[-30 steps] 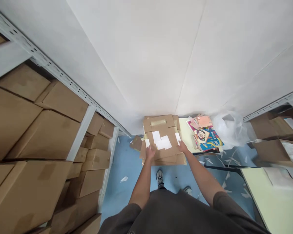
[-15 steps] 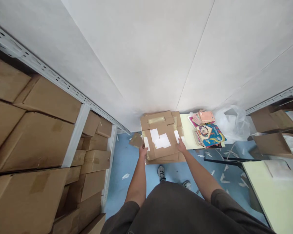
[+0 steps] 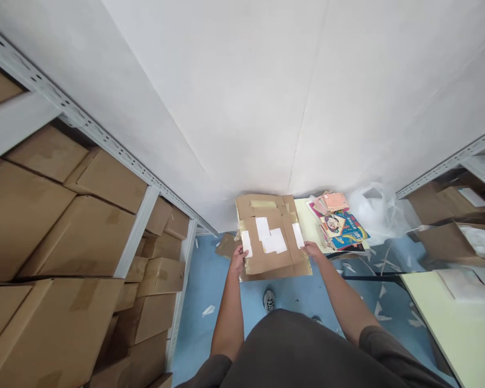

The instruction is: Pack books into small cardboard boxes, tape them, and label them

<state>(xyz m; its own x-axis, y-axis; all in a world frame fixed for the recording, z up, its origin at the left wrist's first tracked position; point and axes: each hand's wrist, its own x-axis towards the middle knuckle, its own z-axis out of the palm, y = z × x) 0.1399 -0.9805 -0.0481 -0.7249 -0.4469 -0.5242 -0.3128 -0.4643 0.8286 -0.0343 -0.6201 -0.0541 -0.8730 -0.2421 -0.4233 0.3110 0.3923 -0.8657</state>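
Between my hands is a flattened cardboard piece [image 3: 267,260] with white paper labels and strips of tape on it. My left hand [image 3: 237,260] grips its left edge, and my right hand [image 3: 312,250] grips the right edge. More flat cardboard [image 3: 262,206] lies under and behind that piece, at the end of a pale yellow table [image 3: 304,214]. Right of the cardboard, a pile of colourful books [image 3: 343,229] rests on the table.
Shelves with stacked cardboard boxes [image 3: 84,237] line the left side. A clear plastic bag [image 3: 375,213] sits beyond the books, near open boxes [image 3: 448,242] on the right shelf. Another pale table [image 3: 452,318] stands at lower right. Paper scraps litter the blue floor [image 3: 202,328].
The held cardboard has come slightly toward me, and its edges now stand apart from the cardboard behind. My right hand has shifted a little right and down. The view has turned slightly.
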